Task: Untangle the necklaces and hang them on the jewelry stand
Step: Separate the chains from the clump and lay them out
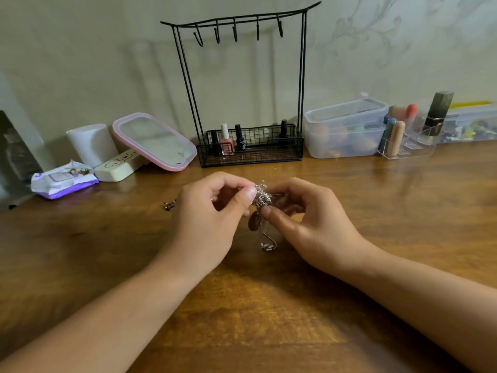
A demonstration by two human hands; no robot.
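Step in hand, judged: loosening the knot before any hanging. Best done by teasing one strand free with small pulls, never yanking, keeping the clump slack.

Necklaces (262, 196): silvery tangled clump, centre of frame, held just above the tabletop (269, 305). A brown pendant and a short chain end dangle below it.

Left hand (212, 211): fingers curled, thumb and forefinger pinching the clump's left side.

Right hand (301, 219): fingers curled close, thumb tip pressing the clump's lower right; pinching it too.

Jewelry stand (242, 84): upper centre, against the wall, all hooks bare. Nail polish bottles (232, 142) sit in its wire basket base.

Small dark metal bits (170, 204) lie left of the hands.
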